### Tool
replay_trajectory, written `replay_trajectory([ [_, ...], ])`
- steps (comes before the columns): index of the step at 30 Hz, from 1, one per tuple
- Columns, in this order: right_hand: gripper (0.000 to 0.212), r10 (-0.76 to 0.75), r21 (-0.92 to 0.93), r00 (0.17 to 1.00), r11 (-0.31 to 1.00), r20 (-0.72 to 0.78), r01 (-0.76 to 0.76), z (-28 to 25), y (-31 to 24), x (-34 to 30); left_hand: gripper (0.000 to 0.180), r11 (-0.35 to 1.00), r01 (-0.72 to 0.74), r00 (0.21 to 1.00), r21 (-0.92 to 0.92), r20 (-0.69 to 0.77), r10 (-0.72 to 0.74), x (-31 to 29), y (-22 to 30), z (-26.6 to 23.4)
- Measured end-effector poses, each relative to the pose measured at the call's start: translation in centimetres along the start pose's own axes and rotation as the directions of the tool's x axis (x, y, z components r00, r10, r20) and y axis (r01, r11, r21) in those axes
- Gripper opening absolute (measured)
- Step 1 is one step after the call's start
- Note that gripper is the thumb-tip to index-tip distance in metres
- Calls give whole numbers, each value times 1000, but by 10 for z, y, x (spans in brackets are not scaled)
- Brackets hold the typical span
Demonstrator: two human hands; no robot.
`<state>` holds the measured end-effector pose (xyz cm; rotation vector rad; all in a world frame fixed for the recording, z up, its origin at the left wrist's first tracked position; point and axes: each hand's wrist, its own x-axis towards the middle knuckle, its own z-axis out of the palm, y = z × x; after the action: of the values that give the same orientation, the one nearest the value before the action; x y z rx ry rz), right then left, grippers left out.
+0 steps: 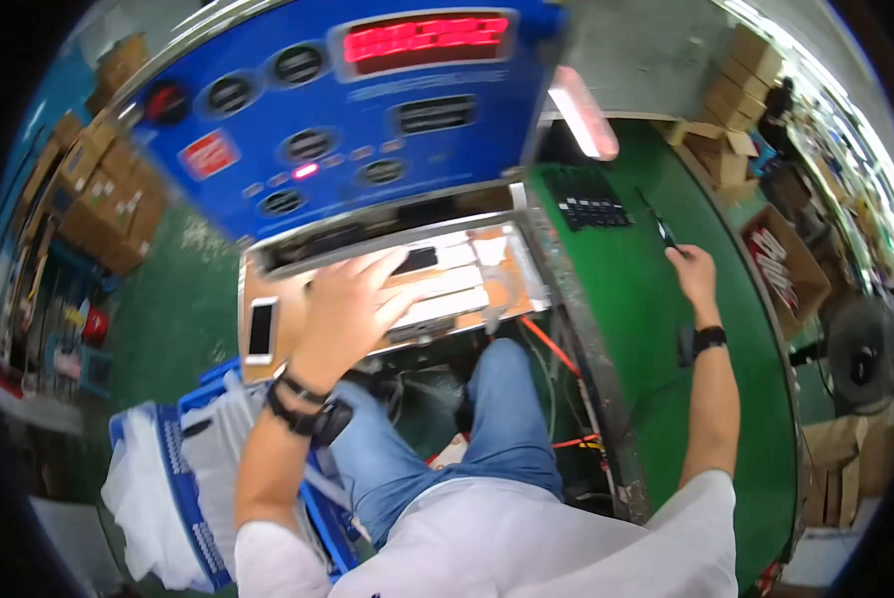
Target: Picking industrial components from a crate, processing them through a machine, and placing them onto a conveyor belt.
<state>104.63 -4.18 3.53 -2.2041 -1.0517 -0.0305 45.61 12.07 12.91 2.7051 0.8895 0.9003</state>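
My left hand (352, 304) is spread over the metal-and-wood bed of a blue machine (258, 130). Close to its fingertips lies a small black flat piece (419, 261); whether they touch it is unclear. A white phone-like object with a dark face (261, 331) rests on the bed's left end. Out to the right, above a green conveyor-like surface (646, 329), the fingers of my right hand (694, 274) are closed on a slim black pointed piece (660, 225). Several black strip-like parts (592, 199) lie in a group farther up that surface.
A red digital display (425, 42) glows on the machine's panel. A lit pink-white lamp (582, 115) hangs beside it. Blue crates with white wrapping (153, 488) stand at my left. Beyond the green surface are an open carton (786, 264) and a fan (863, 354).
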Motion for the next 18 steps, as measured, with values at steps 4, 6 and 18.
replay_trajectory([
  [4,40,-46,-255,994,967,-101,19,34,43,14,52,970,-32,997,241,-63,49,-61,13,-39],
  [6,38,14,-346,998,937,-57,-33,49,43,27,50,952,39,994,302,-113,-5,-97,-13,-53],
  [18,41,-323,-442,923,811,207,383,132,104,157,36,338,884,103,-322,-571,-814,-470,-210,-113],
])
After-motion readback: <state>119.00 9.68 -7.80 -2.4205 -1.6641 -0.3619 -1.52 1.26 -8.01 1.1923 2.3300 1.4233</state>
